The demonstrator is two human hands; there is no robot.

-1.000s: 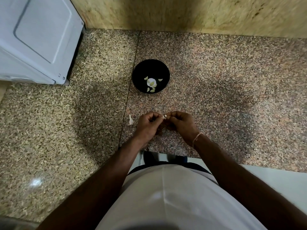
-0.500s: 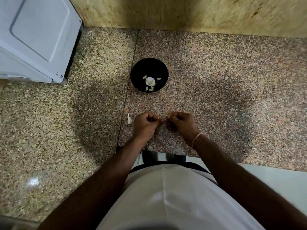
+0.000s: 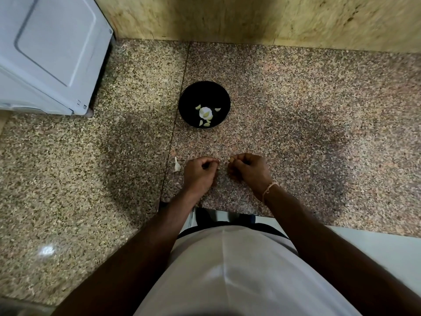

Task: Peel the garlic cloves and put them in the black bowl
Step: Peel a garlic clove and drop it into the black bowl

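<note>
Speckled granite counter against a tan wall

The pink-brown speckled granite countertop (image 3: 296, 106) meets a mottled tan stone wall (image 3: 250, 17) at the far edge; a white boxy appliance (image 3: 45, 53) stands far left.

Bowl (image 3: 204, 92) on counter (image 3: 296, 106) behind both hands, cloves (image 3: 206, 114) inside, loose clove (image 3: 177, 165) left of left hand (image 3: 199, 173)

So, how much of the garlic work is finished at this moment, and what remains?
Done: several peeled cloves lie in the black bowl. In hand: the left hand and right hand are curled shut with a gap between them; any clove inside is too small to confirm. Left: one unpeeled-looking piece lies on the counter beside the left hand.
</note>
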